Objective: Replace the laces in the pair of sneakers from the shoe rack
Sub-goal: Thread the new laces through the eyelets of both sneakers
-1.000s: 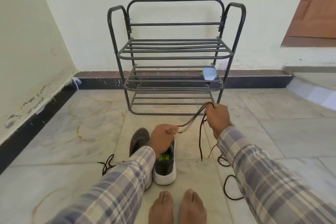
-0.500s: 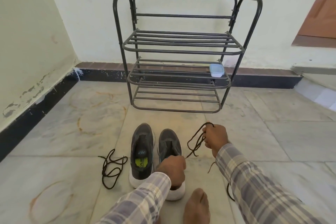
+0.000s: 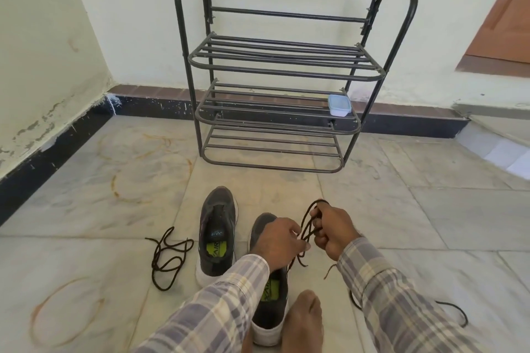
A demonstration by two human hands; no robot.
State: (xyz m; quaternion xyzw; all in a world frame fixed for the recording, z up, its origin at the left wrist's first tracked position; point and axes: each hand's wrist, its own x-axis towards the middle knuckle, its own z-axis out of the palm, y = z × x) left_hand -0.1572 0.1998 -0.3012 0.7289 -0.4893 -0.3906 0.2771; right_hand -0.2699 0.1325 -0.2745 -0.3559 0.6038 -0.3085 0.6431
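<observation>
The metal shoe rack stands against the wall and carries no shoes; only a small lidded plastic container sits at the right end of its middle shelf. Both sneakers are on the marble floor in front of you, toes toward the rack. Neither shows a lace in its eyelets.

The left sneaker lies clear of your arms, its tongue and insole open to view. The right sneaker is just beside it, partly hidden under your left sleeve, and appears to be the one to thread first.

Your right hand is closed around a gathered bundle of dark brown lace, with a loop standing above the knuckles. Your left hand pinches a strand of the same lace between thumb and fingertips, directly over the right sneaker. Part of this lace trails on the floor beyond your right sleeve.

Recommended procedure:

1. Release the bundle enough to run the lace through your fingers and locate one tip.
2. Find the midpoint so both ends will come out even.
3. Start at the pair of eyelets nearest the toe and work back toward the heel.
4. Keep the trailing part clear of your foot so it does not snag.

A second lace lies loosely tangled on the floor to the left of the left sneaker. Whether it is old or new cannot be told; check before using it.
</observation>
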